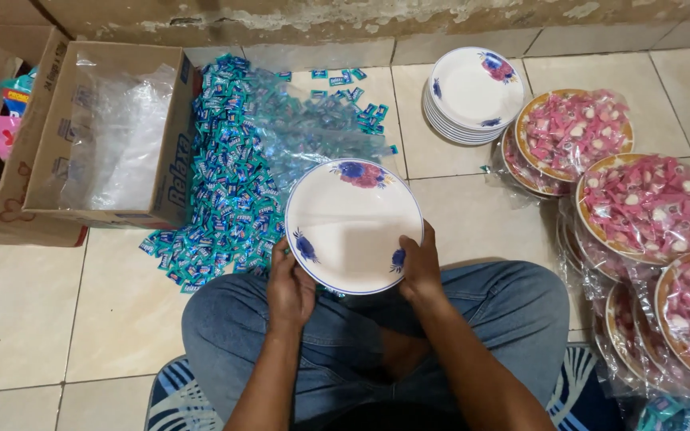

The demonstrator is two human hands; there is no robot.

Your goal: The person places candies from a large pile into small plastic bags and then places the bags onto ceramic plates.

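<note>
A floor (49, 319) of pale square tiles carries everything. At far left on it sits an open cardboard box (113, 132) lined with clear plastic. Just right of the box spreads a heap of small teal-wrapped sweets (217, 175) with clear wrap over part of it. Far right of centre stands a stack of white flowered plates (473, 92). Along the right edge lie overlapping wrapped plates of pink sweets (648, 203). A striped mat (173, 399) lies near, under the seated person

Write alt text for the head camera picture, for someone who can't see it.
Seen from above, a seated person's left hand and right hand hold an empty white plate with blue flowers over their lap. A heap of blue-wrapped candies and a cardboard box lie to the left; a stack of plates and wrapped plates of pink sweets sit to the right.
</note>
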